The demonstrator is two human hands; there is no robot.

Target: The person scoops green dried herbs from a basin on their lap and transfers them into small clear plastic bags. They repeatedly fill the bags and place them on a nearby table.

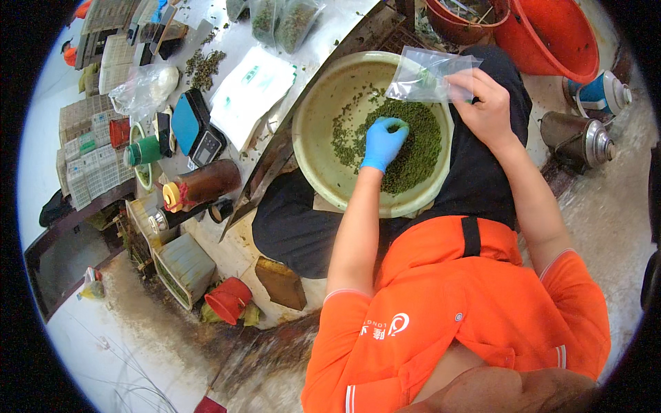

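Note:
A wide pale-green basin [323, 178] rests between my black-trousered legs. Small dark-green pellets [421, 144], perhaps dried tea or herb, heap on its right side and thin out leftward. My left hand [384, 142], in a blue glove, is down at the heap with fingers curled; whether pellets are inside it is hidden. Above the basin's far right rim, my bare right hand [480, 100] pinches a clear plastic bag [413, 85] by its right end. A green patch shows on or through the bag, and I cannot tell which.
On the table at left lie white printed sheets or pouches [253, 93], a digital scale [193, 126], filled clear bags [297, 26] and a brown bottle [209, 180]. Red tubs [552, 36] and vacuum flasks [573, 137] stand at right. A red bucket [229, 299] sits lower left.

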